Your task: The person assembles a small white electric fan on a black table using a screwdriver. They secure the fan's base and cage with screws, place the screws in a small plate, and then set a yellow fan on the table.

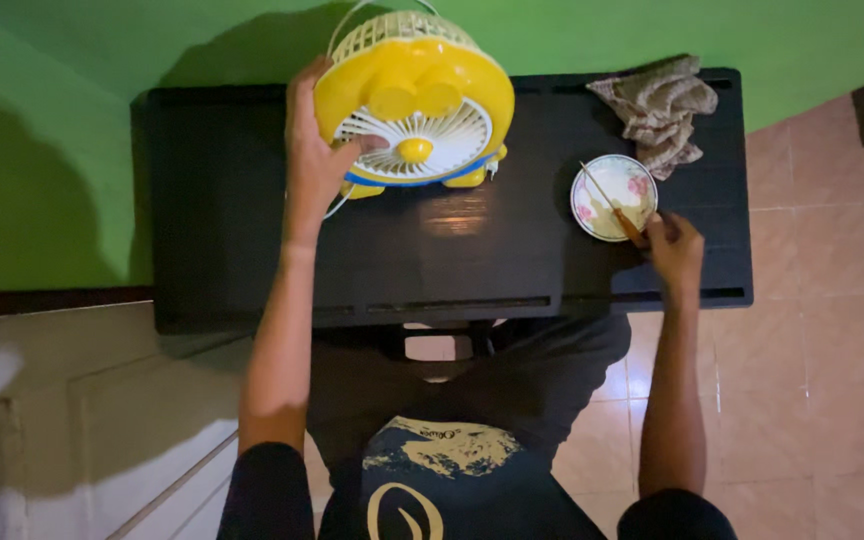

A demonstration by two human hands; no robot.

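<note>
Head view: a yellow fan [414, 100] is steadied on the black counter [212, 200] while a brush is dipped.
The left hand [312, 160] clasps the fan's left side, thumb across the white grille; the fan stands at the counter's back edge, grille on. The right hand [674, 250] pinches a thin brush [612, 205] whose tip rests in the small floral dish [602, 190]. The work looks barely begun. A crumpled cloth [662, 105] lies beyond.

- Dim overall, colours saturated, with light falling from above and in front.
- Soft glare patch on the dark surface [457, 215] just below the fan [414, 100].
- Broad shadows on the green wall [42, 150], behind the fan and at left.
- Slightly soft focus, grainy in the dark corners.
</note>
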